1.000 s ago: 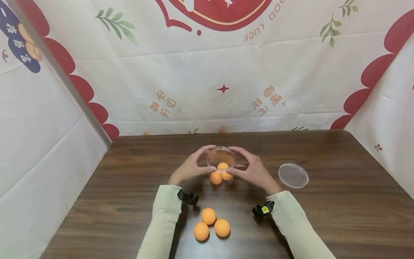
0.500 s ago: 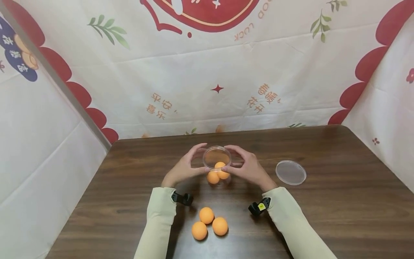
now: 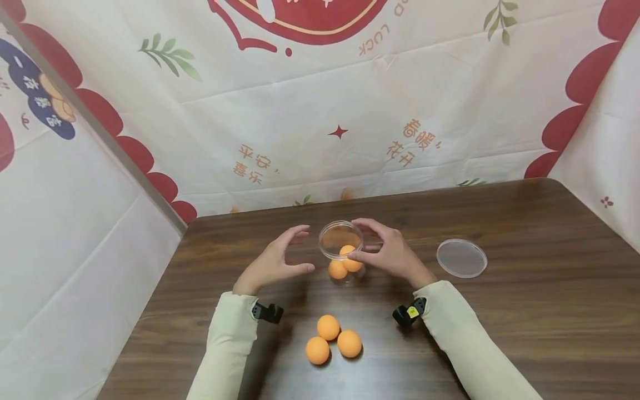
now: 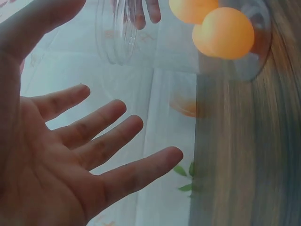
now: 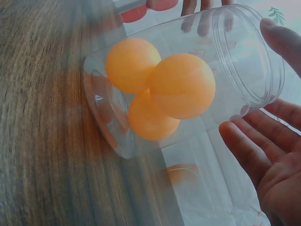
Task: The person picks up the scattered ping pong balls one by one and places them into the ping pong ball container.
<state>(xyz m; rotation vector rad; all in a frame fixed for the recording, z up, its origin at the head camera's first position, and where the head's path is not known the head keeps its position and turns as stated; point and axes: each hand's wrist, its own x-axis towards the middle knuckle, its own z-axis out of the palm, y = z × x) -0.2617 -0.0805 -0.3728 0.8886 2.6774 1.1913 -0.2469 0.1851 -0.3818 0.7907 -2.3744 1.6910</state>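
Note:
A clear plastic jar (image 3: 327, 239) stands upright and uncapped on the table, with three orange balls (image 5: 182, 85) visible inside near its bottom. My right hand (image 3: 392, 254) holds the jar near its threaded rim, thumb on the near side and fingers round the far side. To the left, my left hand (image 3: 272, 264) is apart from the jar, its fingers spread and thumb extended, holding nothing. In the left wrist view its open palm (image 4: 47, 155) faces the jar. Closer to me, three loose orange balls (image 3: 328, 328) lie grouped on the table.
A round clear lid (image 3: 461, 258) lies flat on the brown wooden table (image 3: 525, 311), right of the jar. Behind the table's far edge hangs a printed white cloth (image 3: 290, 111), and more cloth covers both sides.
My left hand has let go of the jar and moved away to the left. My right hand keeps its place at the rim. The head view has tilted slightly.

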